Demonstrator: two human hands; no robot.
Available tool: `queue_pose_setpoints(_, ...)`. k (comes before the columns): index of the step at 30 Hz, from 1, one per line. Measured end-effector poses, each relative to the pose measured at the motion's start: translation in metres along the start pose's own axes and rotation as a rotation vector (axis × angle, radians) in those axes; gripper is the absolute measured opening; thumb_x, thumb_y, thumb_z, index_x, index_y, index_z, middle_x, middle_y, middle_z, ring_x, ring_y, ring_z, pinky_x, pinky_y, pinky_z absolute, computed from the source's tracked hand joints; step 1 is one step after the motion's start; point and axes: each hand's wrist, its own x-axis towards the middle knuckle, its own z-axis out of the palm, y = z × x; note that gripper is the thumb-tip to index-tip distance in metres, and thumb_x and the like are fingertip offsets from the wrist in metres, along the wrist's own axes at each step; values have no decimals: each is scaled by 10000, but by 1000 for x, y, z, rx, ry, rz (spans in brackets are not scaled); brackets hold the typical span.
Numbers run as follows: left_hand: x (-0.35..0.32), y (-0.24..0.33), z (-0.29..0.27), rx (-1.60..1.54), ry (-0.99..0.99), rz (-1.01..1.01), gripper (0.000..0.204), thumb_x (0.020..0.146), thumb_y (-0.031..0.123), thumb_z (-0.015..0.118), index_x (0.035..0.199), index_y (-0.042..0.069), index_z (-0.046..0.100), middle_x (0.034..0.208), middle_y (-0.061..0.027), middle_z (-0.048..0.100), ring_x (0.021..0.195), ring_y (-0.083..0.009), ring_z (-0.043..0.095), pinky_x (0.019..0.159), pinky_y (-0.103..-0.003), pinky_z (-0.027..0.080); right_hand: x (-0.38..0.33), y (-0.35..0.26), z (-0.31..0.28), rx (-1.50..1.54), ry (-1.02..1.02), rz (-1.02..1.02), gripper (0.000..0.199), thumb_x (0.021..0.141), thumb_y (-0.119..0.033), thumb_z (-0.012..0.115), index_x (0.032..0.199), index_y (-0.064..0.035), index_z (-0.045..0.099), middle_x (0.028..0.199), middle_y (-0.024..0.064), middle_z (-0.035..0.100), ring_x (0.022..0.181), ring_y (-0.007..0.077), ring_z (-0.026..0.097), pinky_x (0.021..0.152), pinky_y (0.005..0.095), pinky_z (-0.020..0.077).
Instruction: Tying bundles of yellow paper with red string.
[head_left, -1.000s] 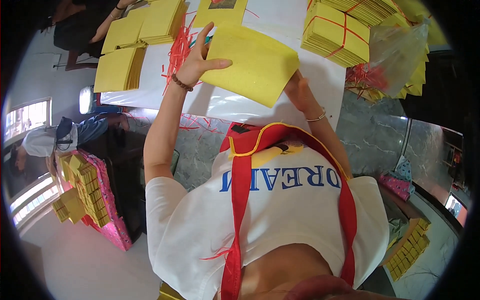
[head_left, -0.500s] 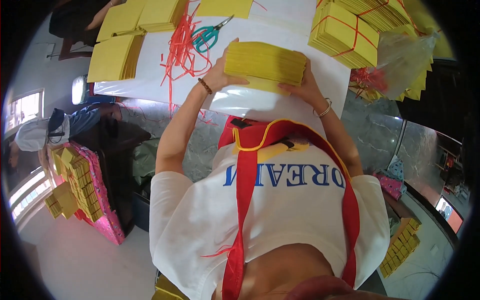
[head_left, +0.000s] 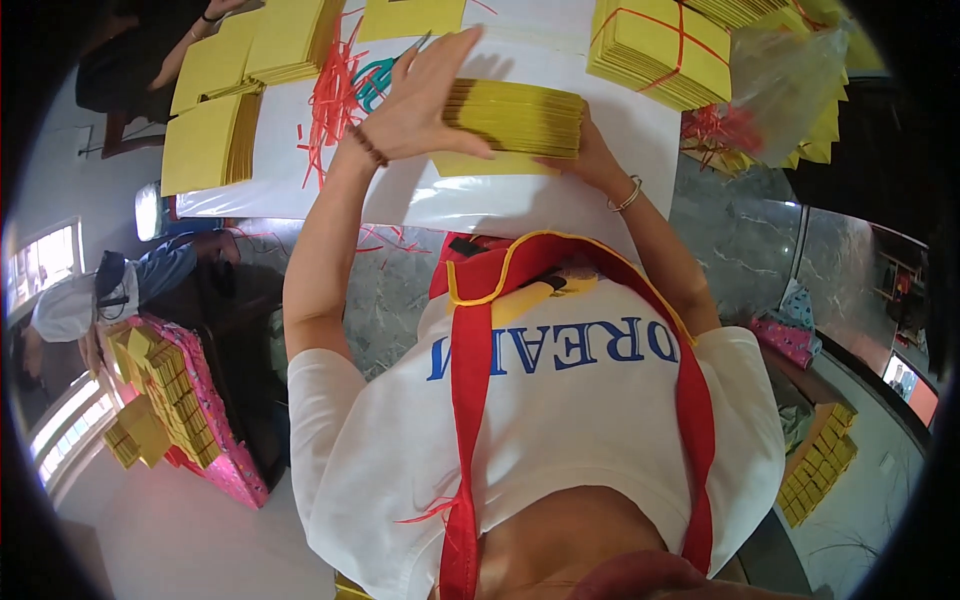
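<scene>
A thick stack of yellow paper pieces (head_left: 515,118), edges facing me, stands on the white table. Beneath its near side a flat yellow sheet (head_left: 480,164) shows. My right hand (head_left: 597,160) grips the stack's right end, its thumb along the near side and its other fingers mostly hidden behind. At the left end, my left hand (head_left: 425,98) is raised with thumb and fingers spread and holds nothing. Just beyond that hand lie teal-handled scissors (head_left: 374,84), partly covered by it, beside a tangle of red plastic strips (head_left: 332,100).
Yellow stacks (head_left: 208,143) stand at the table's left, and red-tied yellow bundles (head_left: 660,55) at the right. A clear plastic bag (head_left: 785,90) lies beyond the right edge. Another person's arm (head_left: 185,55) shows at far left. The white table's near edge (head_left: 400,222) is before me.
My left hand has let go of the stack's left end and lifted, its fingers opening. My right hand still holds the right end. The whole view has shifted slightly.
</scene>
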Motion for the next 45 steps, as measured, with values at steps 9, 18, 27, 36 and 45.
queue_pose_setpoints(9,23,37,33,447,-334,-7,1133,536,459,752,1383,135,73,1124,-148,493,985,-317,501,815,-437,381,0,-6,0,89,-11,48,818,600,-160,794,1208,-4,270,1173,103,438,1101,190,446,923,298,384)
queue_pose_setpoints(18,20,33,18,236,-198,-212,1063,565,236,781,1374,123,101,1075,-142,520,937,-304,518,821,-411,403,-36,21,7,293,206,-125,1259,540,-353,813,1367,-134,-111,1409,123,113,1307,234,130,1059,378,152)
queue_pose_setpoints(27,-1,16,42,-735,231,-97,1102,566,94,798,1376,108,50,1141,-148,471,1089,-244,468,910,-330,390,-3,-45,-3,334,-149,147,1118,527,-186,825,1368,-71,96,1360,107,221,1234,206,278,987,335,315)
queue_pose_setpoints(36,-30,-23,106,-880,57,-340,989,584,102,798,1324,33,147,1292,-111,329,1191,-187,341,969,-323,335,10,-24,0,17,-40,-56,1122,533,-200,833,1341,-43,71,1316,108,266,1233,216,277,1012,347,286)
queue_pose_setpoints(45,-28,-37,107,-627,20,-386,916,546,192,813,1288,45,297,1315,-152,289,1173,-273,375,971,-344,338,12,-20,5,69,5,-42,1038,540,-172,827,1305,-33,140,1262,105,329,1190,206,340,986,344,329)
